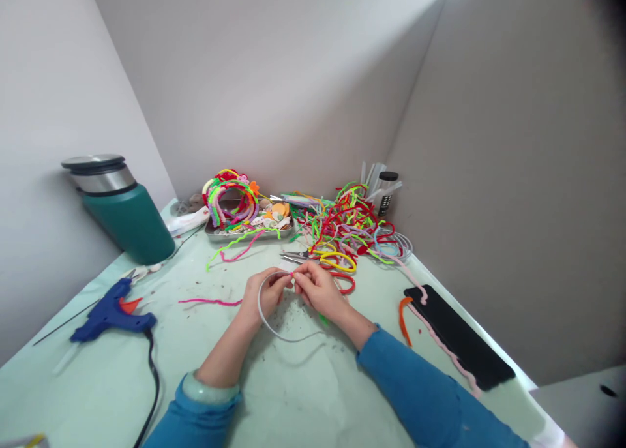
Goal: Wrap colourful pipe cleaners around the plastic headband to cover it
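My left hand and my right hand meet fingertip to fingertip over the middle of the table. Both are pinched closed at one end of a thin, pale, curved band. The band bows below the hands, its free end lying towards my right forearm. A bit of pink pipe cleaner shows between the fingertips, and a long pink length sticks out left of my left hand. Whether these are one piece is hidden by that hand. Just beyond my fingers lie scissors with yellow handles and scissors with red handles.
A blue glue gun with a black cord and a green bottle stand left. At the back are a metal tray with colourful hoops, a tangled pipe cleaner pile and a black-lidded jar. A black phone-like slab lies right.
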Action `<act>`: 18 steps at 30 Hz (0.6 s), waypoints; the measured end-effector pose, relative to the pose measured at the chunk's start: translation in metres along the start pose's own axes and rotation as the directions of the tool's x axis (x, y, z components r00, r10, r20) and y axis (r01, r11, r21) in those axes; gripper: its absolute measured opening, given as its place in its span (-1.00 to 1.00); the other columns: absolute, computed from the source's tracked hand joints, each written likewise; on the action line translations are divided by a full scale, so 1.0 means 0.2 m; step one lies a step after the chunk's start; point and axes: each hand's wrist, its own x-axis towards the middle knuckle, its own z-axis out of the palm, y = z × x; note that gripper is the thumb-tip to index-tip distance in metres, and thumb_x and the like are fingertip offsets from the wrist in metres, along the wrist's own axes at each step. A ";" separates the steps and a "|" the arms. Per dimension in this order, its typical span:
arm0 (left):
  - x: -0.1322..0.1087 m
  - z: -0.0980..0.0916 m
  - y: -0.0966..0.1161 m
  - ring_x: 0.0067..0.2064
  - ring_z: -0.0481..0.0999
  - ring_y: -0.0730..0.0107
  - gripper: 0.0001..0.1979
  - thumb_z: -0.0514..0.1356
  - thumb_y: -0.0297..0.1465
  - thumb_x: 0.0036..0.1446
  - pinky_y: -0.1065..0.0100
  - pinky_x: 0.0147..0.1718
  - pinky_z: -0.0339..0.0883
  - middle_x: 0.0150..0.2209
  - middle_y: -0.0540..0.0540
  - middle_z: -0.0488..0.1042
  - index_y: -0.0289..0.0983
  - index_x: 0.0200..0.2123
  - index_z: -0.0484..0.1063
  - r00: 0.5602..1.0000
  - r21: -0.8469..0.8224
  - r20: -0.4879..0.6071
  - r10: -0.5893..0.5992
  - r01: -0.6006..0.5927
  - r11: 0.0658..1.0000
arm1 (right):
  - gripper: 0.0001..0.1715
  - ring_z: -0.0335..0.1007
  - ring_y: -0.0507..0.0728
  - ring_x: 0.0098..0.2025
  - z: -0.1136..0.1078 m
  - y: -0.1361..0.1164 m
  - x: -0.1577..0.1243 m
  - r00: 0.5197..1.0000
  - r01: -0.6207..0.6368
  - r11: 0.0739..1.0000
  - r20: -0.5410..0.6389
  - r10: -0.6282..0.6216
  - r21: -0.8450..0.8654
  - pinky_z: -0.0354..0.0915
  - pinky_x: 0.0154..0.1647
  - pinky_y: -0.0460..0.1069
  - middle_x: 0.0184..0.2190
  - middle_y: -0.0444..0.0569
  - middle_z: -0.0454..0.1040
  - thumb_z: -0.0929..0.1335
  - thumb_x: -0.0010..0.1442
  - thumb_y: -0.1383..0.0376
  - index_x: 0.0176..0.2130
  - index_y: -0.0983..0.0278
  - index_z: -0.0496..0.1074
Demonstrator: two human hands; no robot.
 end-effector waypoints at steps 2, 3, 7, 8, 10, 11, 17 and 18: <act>0.00 0.00 0.00 -0.68 0.19 0.53 -0.78 0.11 -0.25 -0.02 0.47 -0.65 0.05 -0.75 0.09 0.23 -0.29 -0.48 0.42 1.000 0.003 0.007 -0.006 0.006 1.000 | -0.84 0.13 -0.06 -0.62 0.00 -0.01 0.00 0.999 0.036 0.998 -0.015 -0.037 -0.057 0.03 -0.63 -0.16 -0.59 -0.20 0.29 0.24 0.13 0.20 -0.35 0.25 0.25; 0.00 0.00 0.00 -0.68 0.19 0.53 -0.78 0.11 -0.25 -0.03 0.47 -0.64 0.05 -0.75 0.09 0.23 -0.29 -0.49 0.42 1.000 0.011 0.012 -0.010 0.010 1.000 | -0.85 0.15 -0.05 -0.59 0.00 -0.01 -0.01 0.998 0.051 0.995 -0.020 -0.053 -0.091 0.05 -0.61 -0.16 -0.59 -0.19 0.29 0.25 0.13 0.21 -0.35 0.26 0.26; 0.01 -0.01 0.00 -0.67 0.19 0.51 -0.78 0.12 -0.27 -0.05 0.46 -0.64 0.04 -0.75 0.07 0.24 -0.30 -0.51 0.43 0.997 0.013 0.062 -0.036 0.036 0.999 | -0.87 0.23 -0.01 -0.52 -0.01 -0.02 -0.02 0.993 0.100 0.972 -0.042 -0.112 -0.211 0.09 -0.52 -0.13 -0.55 -0.15 0.34 0.24 0.13 0.24 -0.35 0.26 0.28; 0.01 -0.01 0.00 -0.67 0.20 0.51 -0.78 0.12 -0.27 -0.05 0.46 -0.63 0.05 -0.75 0.07 0.24 -0.30 -0.50 0.44 0.997 0.004 0.072 -0.037 0.037 0.999 | -0.87 0.24 0.00 -0.50 -0.01 -0.02 -0.02 0.990 0.117 0.964 -0.053 -0.133 -0.240 0.10 -0.50 -0.12 -0.54 -0.14 0.35 0.24 0.14 0.24 -0.35 0.26 0.29; 0.01 0.00 0.00 -0.66 0.20 0.51 -0.78 0.11 -0.27 -0.04 0.46 -0.63 0.05 -0.73 0.07 0.25 -0.31 -0.49 0.44 0.996 -0.011 0.084 -0.033 0.034 0.999 | -0.88 0.26 0.02 -0.46 -0.01 -0.02 -0.02 0.982 0.150 0.941 -0.065 -0.177 -0.305 0.10 -0.46 -0.10 -0.50 -0.12 0.37 0.24 0.14 0.25 -0.35 0.26 0.30; 0.00 0.00 0.00 -0.66 0.20 0.51 -0.78 0.11 -0.27 -0.04 0.46 -0.63 0.05 -0.73 0.07 0.26 -0.31 -0.49 0.44 0.996 -0.013 0.086 -0.034 0.035 0.999 | -0.88 0.27 0.03 -0.45 -0.01 -0.02 -0.02 0.979 0.162 0.927 -0.063 -0.194 -0.338 0.10 -0.45 -0.10 -0.48 -0.11 0.38 0.23 0.15 0.26 -0.35 0.25 0.30; 0.00 0.00 0.00 -0.66 0.20 0.51 -0.79 0.11 -0.28 -0.04 0.46 -0.63 0.04 -0.74 0.07 0.24 -0.31 -0.52 0.40 0.994 0.013 0.100 -0.047 0.046 0.999 | -0.89 0.27 0.03 -0.43 -0.02 -0.01 -0.03 0.972 0.188 0.844 -0.026 -0.232 -0.502 0.06 -0.44 -0.10 -0.45 -0.08 0.39 0.20 0.18 0.27 -0.32 0.25 0.27; 0.00 0.00 0.00 -0.67 0.19 0.52 -0.78 0.10 -0.28 -0.04 0.46 -0.63 0.04 -0.74 0.07 0.24 -0.31 -0.52 0.41 0.993 0.018 0.107 -0.050 0.049 0.999 | -0.89 0.26 0.04 -0.44 -0.01 -0.01 -0.03 0.973 0.184 0.831 -0.023 -0.230 -0.524 0.05 -0.45 -0.10 -0.45 -0.08 0.38 0.20 0.18 0.28 -0.32 0.25 0.27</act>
